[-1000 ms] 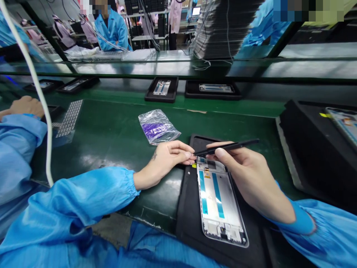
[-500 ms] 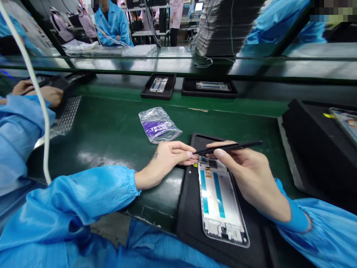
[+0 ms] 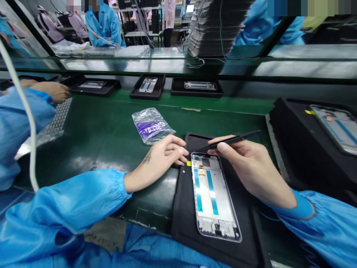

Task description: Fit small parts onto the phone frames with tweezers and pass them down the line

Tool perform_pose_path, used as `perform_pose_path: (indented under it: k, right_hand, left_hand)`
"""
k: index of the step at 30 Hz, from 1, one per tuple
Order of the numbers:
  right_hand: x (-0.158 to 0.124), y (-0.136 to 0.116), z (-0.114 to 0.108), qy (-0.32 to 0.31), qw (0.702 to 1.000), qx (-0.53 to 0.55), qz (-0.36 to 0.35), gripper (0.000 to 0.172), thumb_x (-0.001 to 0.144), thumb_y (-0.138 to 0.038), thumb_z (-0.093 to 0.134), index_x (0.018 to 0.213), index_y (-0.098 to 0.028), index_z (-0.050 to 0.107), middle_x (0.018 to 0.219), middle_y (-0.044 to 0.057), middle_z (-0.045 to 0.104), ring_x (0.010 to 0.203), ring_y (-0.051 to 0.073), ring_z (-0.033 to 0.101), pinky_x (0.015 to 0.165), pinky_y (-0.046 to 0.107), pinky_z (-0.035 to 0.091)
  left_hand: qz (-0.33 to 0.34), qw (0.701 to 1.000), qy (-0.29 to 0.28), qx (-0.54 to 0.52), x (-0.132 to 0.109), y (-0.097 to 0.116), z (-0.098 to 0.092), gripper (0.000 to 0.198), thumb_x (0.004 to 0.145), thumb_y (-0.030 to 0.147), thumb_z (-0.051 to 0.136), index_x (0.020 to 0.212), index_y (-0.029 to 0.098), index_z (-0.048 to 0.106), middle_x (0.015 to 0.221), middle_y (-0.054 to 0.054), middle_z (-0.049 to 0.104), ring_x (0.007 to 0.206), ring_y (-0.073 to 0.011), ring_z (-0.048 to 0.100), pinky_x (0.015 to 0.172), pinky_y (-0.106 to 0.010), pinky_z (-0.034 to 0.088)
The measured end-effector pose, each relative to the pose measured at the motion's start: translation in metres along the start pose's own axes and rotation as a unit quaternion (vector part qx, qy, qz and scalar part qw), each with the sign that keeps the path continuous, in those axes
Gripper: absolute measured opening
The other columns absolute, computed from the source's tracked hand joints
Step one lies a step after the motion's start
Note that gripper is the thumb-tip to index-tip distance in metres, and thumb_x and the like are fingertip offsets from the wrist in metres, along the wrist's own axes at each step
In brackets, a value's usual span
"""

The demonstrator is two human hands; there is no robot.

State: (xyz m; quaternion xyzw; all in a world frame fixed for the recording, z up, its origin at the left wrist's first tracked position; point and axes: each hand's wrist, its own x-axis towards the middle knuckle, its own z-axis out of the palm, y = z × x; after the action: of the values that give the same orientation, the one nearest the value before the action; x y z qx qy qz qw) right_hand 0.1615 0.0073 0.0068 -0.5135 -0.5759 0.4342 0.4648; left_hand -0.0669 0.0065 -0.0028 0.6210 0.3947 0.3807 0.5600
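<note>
Grips tweezers (image 3: 234, 140) in right hand (image 3: 251, 167) near top of phone frame (image 3: 222, 197) on black tray (image 3: 182, 212). Curls left hand (image 3: 164, 156) alongside; cannot tell if holding anything. Shows blue strips (image 3: 214, 205) in place; cannot judge remainder.

Glossy blue sleeves (image 3: 69, 199), gathered cuffs (image 3: 122, 184)
</note>
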Motion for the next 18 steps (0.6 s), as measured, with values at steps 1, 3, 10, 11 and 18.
perform_pose_path:
  k: [1, 3, 10, 11, 18]
  right_hand:
    - [0.000, 0.000, -0.004, 0.006, 1.000, 0.004, 0.002, 0.020, 0.083, -0.045, 0.075, 0.093, -0.027, 0.079, 0.087, -0.001, 0.076, 0.081, 0.018, 0.072, 0.081, 0.033, 0.056]
    - [0.001, 0.002, -0.013, 0.020, 1.000, -0.001, 0.007, 0.020, 0.082, -0.045, 0.076, 0.091, -0.028, 0.079, 0.085, -0.001, 0.076, 0.082, 0.019, 0.072, 0.083, 0.033, 0.056]
    - [0.001, 0.017, -0.029, 0.033, 0.997, -0.068, 0.001, 0.026, 0.082, -0.050, 0.074, 0.092, -0.027, 0.079, 0.089, 0.001, 0.077, 0.085, 0.021, 0.073, 0.083, 0.034, 0.057]
    - [0.000, 0.018, -0.030, 0.028, 0.997, -0.071, -0.004, 0.026, 0.083, -0.050, 0.074, 0.093, -0.026, 0.079, 0.089, 0.001, 0.077, 0.085, 0.021, 0.073, 0.082, 0.034, 0.057]
    - [-0.001, 0.020, -0.032, 0.004, 0.998, -0.060, -0.024, 0.024, 0.084, -0.049, 0.072, 0.092, -0.027, 0.079, 0.097, 0.000, 0.077, 0.086, 0.020, 0.072, 0.084, 0.035, 0.058]
  left_hand:
    - [0.057, 0.995, -0.029, 0.080, -0.005, 0.004, 0.002, 0.014, 0.098, 0.029, 0.058, 0.106, 0.018, 0.059, 0.097, -0.006, 0.071, 0.087, -0.0173, 0.069, 0.078, -0.031, 0.054]
    - [0.193, 0.939, -0.146, 0.246, -0.017, 0.011, 0.008, 0.012, 0.097, 0.031, 0.059, 0.096, 0.019, 0.058, 0.092, -0.005, 0.067, 0.084, -0.0185, 0.062, 0.073, -0.032, 0.049]
    - [0.360, 0.746, -0.288, 0.481, -0.044, 0.007, 0.039, 0.009, 0.096, 0.022, 0.055, 0.087, 0.020, 0.057, 0.092, -0.006, 0.056, 0.079, -0.0204, 0.048, 0.058, -0.033, 0.034]
    - [0.385, 0.733, -0.273, 0.489, -0.044, 0.006, 0.041, 0.013, 0.097, 0.021, 0.054, 0.085, 0.019, 0.056, 0.090, -0.006, 0.054, 0.077, -0.0200, 0.048, 0.057, -0.032, 0.031]
    - [0.430, 0.689, -0.331, 0.480, -0.037, 0.017, 0.029, 0.023, 0.101, 0.017, 0.042, 0.084, 0.015, 0.058, 0.088, -0.005, 0.053, 0.079, -0.0195, 0.051, 0.057, -0.033, 0.038]
